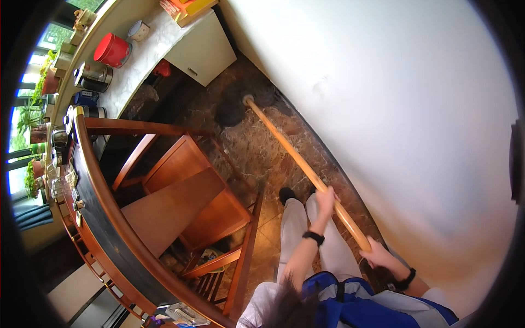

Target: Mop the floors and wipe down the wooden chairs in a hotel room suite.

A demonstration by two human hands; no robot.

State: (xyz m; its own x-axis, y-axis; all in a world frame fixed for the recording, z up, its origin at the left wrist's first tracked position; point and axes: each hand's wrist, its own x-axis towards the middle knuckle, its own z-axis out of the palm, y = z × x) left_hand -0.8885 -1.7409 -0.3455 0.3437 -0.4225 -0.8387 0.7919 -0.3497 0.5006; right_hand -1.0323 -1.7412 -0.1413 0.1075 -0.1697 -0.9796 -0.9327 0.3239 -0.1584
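A long wooden mop handle runs from my hands down to a dark mop head on the brown marble floor, close to the white wall. My left hand is closed around the handle at its middle. My right hand grips the handle's upper end, near my body. Both wrists wear dark bands. My legs in light trousers and a dark shoe stand between the handle and a chair.
A wooden chair stands left of my legs, pushed against a dark-topped wooden table. A white counter holds a red pot, a metal pot and a mug. A white cabinet stands beyond the mop head.
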